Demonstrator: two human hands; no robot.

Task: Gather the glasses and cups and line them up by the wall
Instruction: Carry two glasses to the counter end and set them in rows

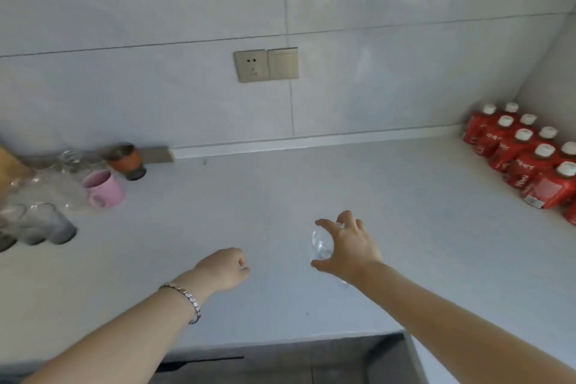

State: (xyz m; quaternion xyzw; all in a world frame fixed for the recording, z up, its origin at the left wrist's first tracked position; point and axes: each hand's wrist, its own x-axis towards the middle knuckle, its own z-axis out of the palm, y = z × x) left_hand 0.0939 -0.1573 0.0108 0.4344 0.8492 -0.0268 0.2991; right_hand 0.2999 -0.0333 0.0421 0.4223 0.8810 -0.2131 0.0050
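Your left hand (225, 268): loosely curled, holding nothing.
Right hand (346, 246) grips clear glass (320, 245), seemingly above countertop (405, 227).

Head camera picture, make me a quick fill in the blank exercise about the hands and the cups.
1. The right hand grips a clear ____.
2. The left hand wears a ____ at the wrist.
3. The mug beside the clear glasses is ____.
4. The red bottles have ____ caps.

Missing words: glass; bracelet; pink; white

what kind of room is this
Most likely a home kitchen: a pale stone-look countertop against a glossy tiled wall with a beige socket and switch, a pink ceramic mug, and red-labelled white-capped bottles.
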